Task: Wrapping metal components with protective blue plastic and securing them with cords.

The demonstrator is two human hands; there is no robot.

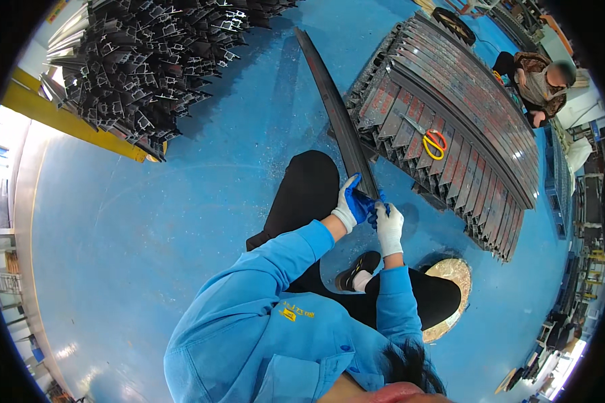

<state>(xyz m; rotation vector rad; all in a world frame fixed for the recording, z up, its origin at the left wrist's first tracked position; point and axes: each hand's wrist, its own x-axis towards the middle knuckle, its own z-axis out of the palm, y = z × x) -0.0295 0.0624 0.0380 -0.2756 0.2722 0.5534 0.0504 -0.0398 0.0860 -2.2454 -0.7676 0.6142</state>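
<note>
A long dark metal or plastic profile (336, 111) stretches away from me across the floor, its near end between my knees. My left hand (353, 201), in a white glove with blue-coated fingers, is wrapped round the profile close to that end. Right at the end is my right hand (388, 227), gloved the same way. Its fingers are closed together against the tip of the profile, and what they pinch is hidden. Scissors (433, 143) with red and yellow handles lie on the stacked profiles (403, 117) to the right.
At the upper left, a large bundle of dark profiles (148, 60) rests on a yellow beam (74, 121). Another person (541, 84) sits beyond the right-hand stack. A round pale seat (454, 272) is by my right leg on the blue floor (148, 221).
</note>
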